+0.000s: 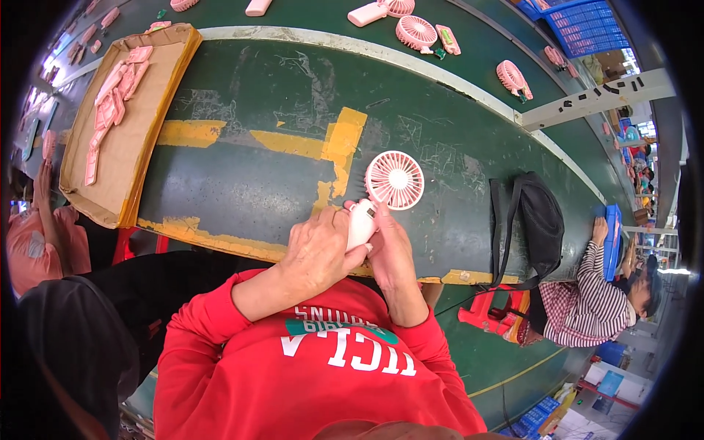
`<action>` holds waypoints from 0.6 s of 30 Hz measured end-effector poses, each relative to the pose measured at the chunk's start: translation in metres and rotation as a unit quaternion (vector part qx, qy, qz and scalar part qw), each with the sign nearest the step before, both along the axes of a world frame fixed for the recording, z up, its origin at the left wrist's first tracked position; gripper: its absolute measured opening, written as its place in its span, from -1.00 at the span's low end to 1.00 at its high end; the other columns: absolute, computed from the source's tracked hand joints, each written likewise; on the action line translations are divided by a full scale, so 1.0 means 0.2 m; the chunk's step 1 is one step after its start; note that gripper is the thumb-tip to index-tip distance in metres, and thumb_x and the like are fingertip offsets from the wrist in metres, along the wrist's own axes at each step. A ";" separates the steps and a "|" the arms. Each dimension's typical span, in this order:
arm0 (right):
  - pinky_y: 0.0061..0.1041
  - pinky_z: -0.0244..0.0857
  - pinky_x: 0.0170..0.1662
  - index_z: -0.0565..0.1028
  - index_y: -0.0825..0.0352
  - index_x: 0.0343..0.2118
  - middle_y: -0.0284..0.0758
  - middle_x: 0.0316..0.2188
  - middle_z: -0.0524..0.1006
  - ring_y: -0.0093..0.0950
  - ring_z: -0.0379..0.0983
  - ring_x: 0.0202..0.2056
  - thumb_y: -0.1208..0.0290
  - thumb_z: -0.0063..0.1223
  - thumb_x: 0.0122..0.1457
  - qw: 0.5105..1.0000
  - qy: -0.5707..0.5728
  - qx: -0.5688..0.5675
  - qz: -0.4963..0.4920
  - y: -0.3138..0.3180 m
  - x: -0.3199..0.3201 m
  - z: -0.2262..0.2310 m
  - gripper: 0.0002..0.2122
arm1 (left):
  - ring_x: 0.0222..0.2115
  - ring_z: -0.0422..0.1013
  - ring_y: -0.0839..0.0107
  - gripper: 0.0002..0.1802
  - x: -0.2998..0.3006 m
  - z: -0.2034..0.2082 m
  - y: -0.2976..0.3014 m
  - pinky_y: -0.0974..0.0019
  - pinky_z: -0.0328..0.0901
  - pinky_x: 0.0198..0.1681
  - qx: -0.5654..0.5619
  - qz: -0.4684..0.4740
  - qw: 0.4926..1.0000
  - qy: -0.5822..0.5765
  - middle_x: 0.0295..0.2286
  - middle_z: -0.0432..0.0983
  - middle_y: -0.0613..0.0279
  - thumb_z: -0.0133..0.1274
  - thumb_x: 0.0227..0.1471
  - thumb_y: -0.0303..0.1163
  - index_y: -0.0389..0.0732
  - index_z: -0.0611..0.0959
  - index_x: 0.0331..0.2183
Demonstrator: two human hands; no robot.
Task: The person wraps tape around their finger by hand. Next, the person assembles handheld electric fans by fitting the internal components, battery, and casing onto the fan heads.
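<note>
A pale handheld fan with a round slatted grille is held just above the near side of the green worktable. Its white handle, with a small dark patch near the neck, points toward me. My left hand is closed around the handle from the left, thumb at the lower end. From the right, my right hand grips the same handle, with its fingertips up by the neck below the grille. The fingers partly hide the handle.
A cardboard tray with pink plastic pieces lies at left. Pink fans lie on the line beyond the pale rail. A black bag rests at right, near a person in striped sleeves and a red stool.
</note>
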State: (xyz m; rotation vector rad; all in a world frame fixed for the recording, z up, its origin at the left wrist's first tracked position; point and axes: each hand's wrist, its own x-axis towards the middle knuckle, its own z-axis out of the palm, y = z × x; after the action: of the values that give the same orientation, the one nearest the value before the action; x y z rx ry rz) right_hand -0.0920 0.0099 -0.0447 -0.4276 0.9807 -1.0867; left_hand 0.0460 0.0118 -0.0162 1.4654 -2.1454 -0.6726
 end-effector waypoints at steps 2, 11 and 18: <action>-0.38 0.19 0.05 0.26 0.39 -0.02 -0.10 -0.04 0.37 -0.37 0.32 -0.03 0.12 -0.34 0.27 0.999 -0.039 -0.002 -0.001 0.00 -0.01 -0.01 -0.58 | -0.52 0.43 0.04 -0.47 -0.01 0.01 -0.02 0.10 0.35 -0.48 0.020 0.006 0.999 -0.024 -0.45 0.39 -0.06 0.20 -0.26 -0.22 -0.42 0.44 -0.30; -0.34 0.16 0.08 0.22 0.41 0.04 -0.09 0.01 0.32 -0.33 0.28 0.02 0.17 -0.30 0.26 0.992 -0.117 -0.033 0.036 0.01 -0.04 -0.02 -0.58 | -0.49 0.46 0.01 -0.53 0.04 0.05 -0.08 0.10 0.36 -0.36 0.108 0.023 0.994 0.010 -0.50 0.48 -0.13 0.12 -0.25 -0.19 -0.45 0.52 -0.39; -0.51 0.22 0.01 0.24 0.39 0.05 -0.30 -0.09 0.39 -0.52 0.33 -0.06 0.38 -0.13 0.22 0.993 -0.109 -0.035 0.033 0.05 -0.04 -0.08 -0.64 | -0.65 0.44 0.29 -0.56 0.07 0.11 -0.08 0.29 0.31 -0.51 0.224 0.028 0.972 0.059 -0.68 0.48 0.07 0.18 -0.31 -0.18 -0.38 0.58 -0.43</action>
State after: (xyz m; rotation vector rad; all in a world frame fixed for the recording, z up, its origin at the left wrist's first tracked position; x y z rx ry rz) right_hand -0.1000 0.0190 -0.0598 -0.3865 0.7326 -1.0859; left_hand 0.0596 -0.0039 0.0062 1.6484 -1.9323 -1.2527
